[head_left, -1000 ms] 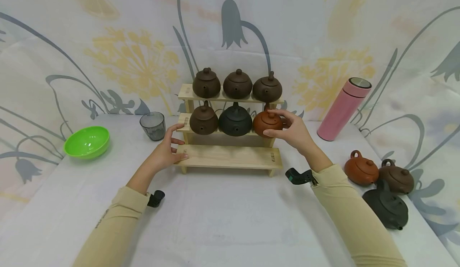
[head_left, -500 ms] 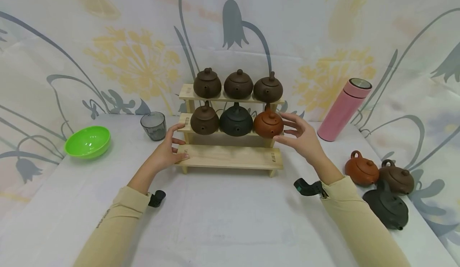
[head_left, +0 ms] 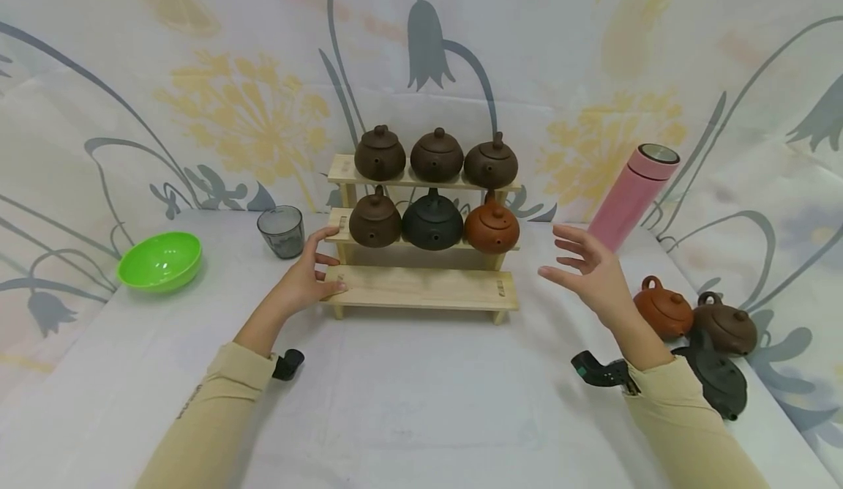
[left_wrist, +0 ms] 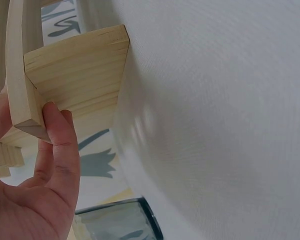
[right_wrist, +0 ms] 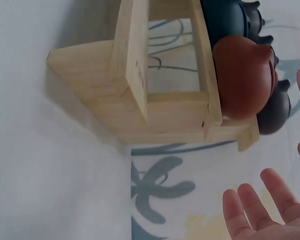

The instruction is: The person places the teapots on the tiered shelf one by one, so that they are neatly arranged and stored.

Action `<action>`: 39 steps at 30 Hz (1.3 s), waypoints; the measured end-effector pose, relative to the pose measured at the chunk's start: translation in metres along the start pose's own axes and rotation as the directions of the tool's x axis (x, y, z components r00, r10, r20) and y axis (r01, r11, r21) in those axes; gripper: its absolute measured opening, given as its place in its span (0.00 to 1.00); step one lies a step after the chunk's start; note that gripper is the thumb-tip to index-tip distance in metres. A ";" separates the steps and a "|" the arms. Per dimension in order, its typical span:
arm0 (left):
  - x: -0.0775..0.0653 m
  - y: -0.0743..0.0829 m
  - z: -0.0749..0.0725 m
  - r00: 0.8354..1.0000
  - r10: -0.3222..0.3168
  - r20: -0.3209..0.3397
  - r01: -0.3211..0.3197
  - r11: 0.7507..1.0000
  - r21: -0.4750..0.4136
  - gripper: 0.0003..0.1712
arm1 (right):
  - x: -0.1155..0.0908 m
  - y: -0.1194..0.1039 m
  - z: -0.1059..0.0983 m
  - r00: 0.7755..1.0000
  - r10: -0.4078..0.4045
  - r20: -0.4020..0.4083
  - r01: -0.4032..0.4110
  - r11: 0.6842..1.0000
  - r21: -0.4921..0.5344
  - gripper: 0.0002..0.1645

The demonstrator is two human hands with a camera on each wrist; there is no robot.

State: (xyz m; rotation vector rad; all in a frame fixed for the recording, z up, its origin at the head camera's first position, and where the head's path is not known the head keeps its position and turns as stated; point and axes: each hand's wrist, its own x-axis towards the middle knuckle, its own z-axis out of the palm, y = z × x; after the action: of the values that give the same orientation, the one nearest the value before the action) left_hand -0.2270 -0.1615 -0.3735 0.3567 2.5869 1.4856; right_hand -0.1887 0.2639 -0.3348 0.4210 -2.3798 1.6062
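A three-tier wooden display rack (head_left: 421, 288) stands at the back of the table. My left hand (head_left: 304, 277) holds its left end; the left wrist view shows the end of a board (left_wrist: 27, 100) between thumb and fingers. A reddish-brown teapot (head_left: 492, 227) sits at the right of the middle tier, beside a black teapot (head_left: 432, 221) and a brown teapot (head_left: 375, 219). On the top tier are three dark brown teapots (head_left: 436, 156). My right hand (head_left: 596, 277) is apart from the rack, fingers spread and holding nothing, in front of a pink thermos flask (head_left: 626, 203).
To the right lie a reddish teapot (head_left: 664, 312), a brown teapot (head_left: 726, 328) and a black teapot (head_left: 721, 381), the last partly behind the right sleeve. A grey glass cup (head_left: 281, 233) and a green bowl (head_left: 160, 262) stand on the left. A patterned cloth hangs behind.
My right hand has let go of the reddish-brown teapot on the middle tier and moved right, away from the rack. My left hand has stayed on the rack's left end.
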 end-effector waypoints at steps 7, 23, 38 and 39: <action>-0.002 0.000 0.000 1.000 -0.001 -0.003 0.001 1.000 -0.009 0.51 | -0.015 0.006 -0.016 0.997 0.038 -0.064 -0.040 0.999 -0.026 0.35; 0.000 0.000 0.002 1.000 0.005 0.002 -0.005 1.000 0.002 0.52 | -0.045 0.018 -0.056 0.967 0.171 -0.191 -0.203 0.966 -0.160 0.34; 0.002 0.000 0.001 1.000 -0.008 -0.011 0.008 1.000 0.027 0.52 | -0.058 0.089 -0.113 0.844 0.427 -0.325 -0.492 0.858 -0.149 0.42; 0.002 -0.001 0.000 1.000 -0.009 -0.010 0.010 1.000 0.030 0.52 | -0.058 0.087 -0.113 0.836 0.442 -0.326 -0.506 0.850 -0.146 0.42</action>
State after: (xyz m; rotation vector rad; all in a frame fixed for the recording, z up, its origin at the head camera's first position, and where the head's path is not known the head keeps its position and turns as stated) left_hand -0.2287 -0.1608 -0.3742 0.3404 2.6173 1.4512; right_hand -0.1628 0.4053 -0.3888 -0.4622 -2.5180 1.4128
